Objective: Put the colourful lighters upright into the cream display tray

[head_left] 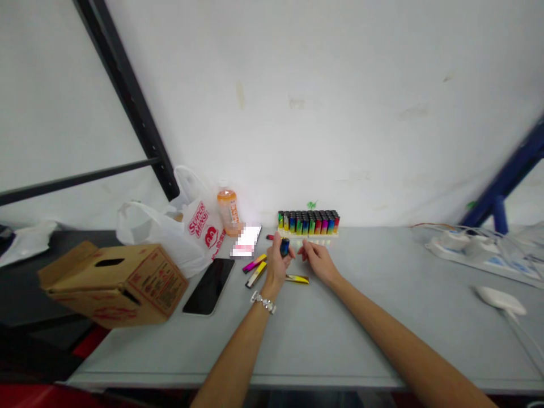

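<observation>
My left hand (278, 263) is closed around a dark blue lighter (284, 246), holding it upright with its top showing above the fingers. Just to the right, my right hand (317, 259) is curled with thumb and forefinger together; anything between them is too small to make out. Behind both hands stands a pale tray (323, 235) packed with rows of upright colourful lighters (308, 222) with black tops. Loose on the table around my left hand lie a yellow-and-pink lighter (255, 263), a yellow lighter (256, 275) and another yellow one (297, 279).
To the left are a black phone (209, 286), a lit phone screen (246, 241), an orange-labelled bottle (229, 209), a white plastic bag (193, 232) and a cardboard box (123, 280). At the right lie a power strip (484, 255) and a white charger (501, 299) with cables.
</observation>
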A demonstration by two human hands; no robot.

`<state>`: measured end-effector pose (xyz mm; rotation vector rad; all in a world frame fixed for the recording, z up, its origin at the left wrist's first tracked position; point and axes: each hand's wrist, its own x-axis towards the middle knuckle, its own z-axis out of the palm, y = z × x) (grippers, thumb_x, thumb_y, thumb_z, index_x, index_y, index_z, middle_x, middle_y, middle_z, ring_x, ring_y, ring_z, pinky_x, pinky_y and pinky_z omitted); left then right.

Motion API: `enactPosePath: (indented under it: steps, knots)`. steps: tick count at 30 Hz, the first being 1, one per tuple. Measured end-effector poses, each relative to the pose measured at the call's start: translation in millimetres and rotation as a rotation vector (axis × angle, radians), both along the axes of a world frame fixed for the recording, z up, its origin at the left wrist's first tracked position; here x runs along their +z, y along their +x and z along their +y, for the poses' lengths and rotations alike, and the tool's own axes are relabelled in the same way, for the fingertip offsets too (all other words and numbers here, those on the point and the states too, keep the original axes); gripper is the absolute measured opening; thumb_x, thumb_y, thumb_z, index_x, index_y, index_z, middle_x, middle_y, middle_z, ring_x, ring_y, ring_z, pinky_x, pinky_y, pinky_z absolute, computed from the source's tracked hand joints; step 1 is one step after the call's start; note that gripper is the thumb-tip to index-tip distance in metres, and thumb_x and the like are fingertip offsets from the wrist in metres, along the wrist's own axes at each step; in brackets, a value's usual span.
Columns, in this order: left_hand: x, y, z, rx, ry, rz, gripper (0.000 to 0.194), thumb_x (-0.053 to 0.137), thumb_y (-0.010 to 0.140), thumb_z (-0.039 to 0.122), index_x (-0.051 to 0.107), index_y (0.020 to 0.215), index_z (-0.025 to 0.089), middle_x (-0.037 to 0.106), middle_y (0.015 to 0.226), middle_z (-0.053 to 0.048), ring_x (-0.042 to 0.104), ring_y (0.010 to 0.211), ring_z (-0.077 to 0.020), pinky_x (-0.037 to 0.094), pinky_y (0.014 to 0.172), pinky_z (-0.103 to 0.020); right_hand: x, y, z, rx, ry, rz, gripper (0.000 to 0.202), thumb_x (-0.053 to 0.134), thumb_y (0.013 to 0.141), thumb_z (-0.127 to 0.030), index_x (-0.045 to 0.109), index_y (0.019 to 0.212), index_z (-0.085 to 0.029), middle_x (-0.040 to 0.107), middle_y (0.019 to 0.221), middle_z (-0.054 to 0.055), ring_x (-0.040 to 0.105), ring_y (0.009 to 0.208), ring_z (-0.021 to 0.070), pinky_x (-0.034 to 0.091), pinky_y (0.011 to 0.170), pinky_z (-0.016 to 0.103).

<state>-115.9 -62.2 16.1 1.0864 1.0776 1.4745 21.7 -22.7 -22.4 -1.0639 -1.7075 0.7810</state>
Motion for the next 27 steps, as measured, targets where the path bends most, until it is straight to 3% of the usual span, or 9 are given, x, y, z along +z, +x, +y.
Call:
enactPosePath:
  steps: [6,13,17,24,27]
  knots:
    - [3.3,3.1,3.3,0.147,-0.076,0.079,0.057,0.037,0.088,0.062,0.041,0.048,0.021,0.035,0.042,0.003,0.031,0.038,-0.0085,0.021,0.040,-0.023,-1.1,-0.9,-0.8,0.001,-0.026,-0.017,0.066,0.031,0.095,-0.068,0.069,0.071,-0.019,0.062,0.060,0.002,0.058,0.060,0.0173,0.042,0.062,0.029]
    - [2.0,0.3,-0.8,0.028,-0.081,-0.047,0.067,0.031,0.082,0.080,0.040,0.052,0.020,0.030,0.045,0.006,0.023,0.037,-0.0060,0.014,0.039,-0.022,1.2,-1.6,-2.6,0.025,-0.078,-0.015,0.067,0.032,0.093,-0.070,0.068,0.068,-0.019,0.060,0.058,0.002,0.056,0.060,0.0173,0.039,0.060,0.028]
    - [3.3,1.2,-3.0,-0.006,-0.084,-0.085,0.068,0.031,0.080,0.082,0.040,0.053,0.020,0.032,0.045,0.006,0.022,0.038,-0.0056,0.014,0.040,-0.022,0.8,-1.8,-2.2,0.038,-0.079,-0.029,0.067,0.034,0.093,-0.070,0.069,0.069,-0.018,0.060,0.058,0.002,0.057,0.060,0.0176,0.040,0.062,0.029]
    - [0.2,1.5,4.3,0.112,-0.092,0.096,0.054,0.039,0.086,0.064,0.041,0.052,0.021,0.034,0.042,0.005,0.031,0.038,-0.0085,0.020,0.040,-0.023,-0.5,-2.2,-1.5,0.043,-0.084,-0.044,0.065,0.034,0.095,-0.066,0.069,0.070,-0.017,0.060,0.058,0.002,0.057,0.060,0.0173,0.040,0.062,0.029]
    - [-1.7,1.2,5.5,0.107,-0.085,0.070,0.050,0.039,0.087,0.060,0.043,0.055,0.021,0.037,0.044,0.004,0.034,0.040,-0.0093,0.022,0.042,-0.022,1.6,-1.7,-3.1,0.043,-0.077,-0.042,0.064,0.032,0.096,-0.063,0.068,0.072,-0.016,0.059,0.059,0.002,0.056,0.061,0.0164,0.040,0.063,0.028]
